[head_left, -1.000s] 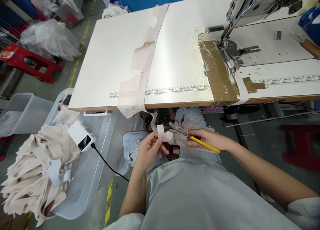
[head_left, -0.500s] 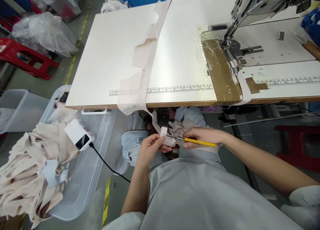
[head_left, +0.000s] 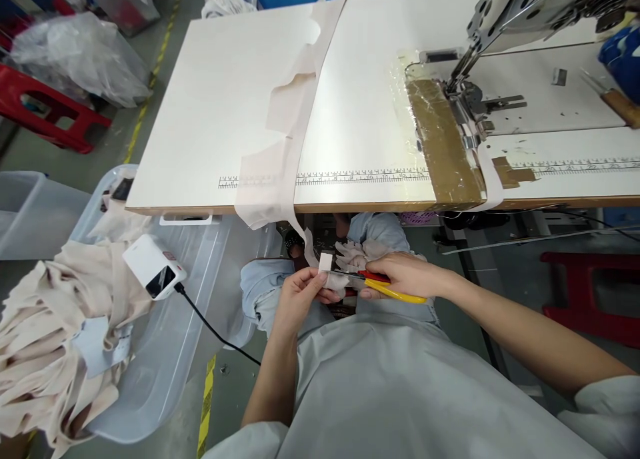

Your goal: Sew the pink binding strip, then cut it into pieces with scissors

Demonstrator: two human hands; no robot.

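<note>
Over my lap, my left hand pinches the end of a pale pink fabric strip between thumb and fingers. The strip looks linked to the pale fabric that hangs over the table's front edge, though my fingers hide part of it. My right hand grips scissors with yellow and red handles. Their blades point left and are spread, right by the fabric at my left fingertips. Whether the blades touch the cloth I cannot tell. More pale fabric lies bunched on my lap behind the scissors.
A white sewing table with a printed ruler spans the front, its sewing machine at right. Left stands a clear plastic bin with heaped fabric strips and a white cabled device. Red stools stand at both sides.
The scissors have opened: the red handle now shows apart from the yellow one, and the blades have spread. My left hand still holds the strip in nearly the same place. The view has shifted slightly.
</note>
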